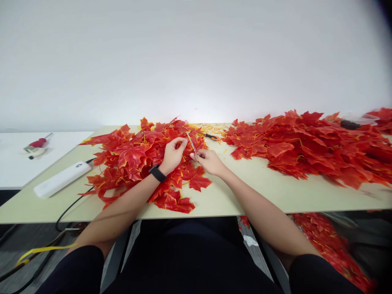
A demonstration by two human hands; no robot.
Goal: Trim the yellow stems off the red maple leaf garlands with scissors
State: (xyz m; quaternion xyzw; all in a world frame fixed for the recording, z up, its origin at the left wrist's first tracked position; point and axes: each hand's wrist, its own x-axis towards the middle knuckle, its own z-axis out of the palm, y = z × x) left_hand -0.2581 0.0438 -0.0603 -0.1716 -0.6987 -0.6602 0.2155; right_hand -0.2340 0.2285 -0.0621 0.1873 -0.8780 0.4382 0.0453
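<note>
A pile of red artificial maple leaves [131,157] with yellow edges lies on the pale table, around and under both hands. My right hand [210,161] grips a slim metal tool [192,143], which looks like small scissors or tweezers and points up and to the left. Just left of it, my left hand [174,153], with a black watch at the wrist, is closed, thumb and fingertips pinched together over the leaves. Whatever lies between those fingertips is too small to make out.
Another large leaf heap [306,147] covers the table's right side. An orange-and-black handle [212,137] lies behind among yellow scraps [211,128]. At the left are a white power bank-like device [63,179] with a cable and a red-and-white object [38,146].
</note>
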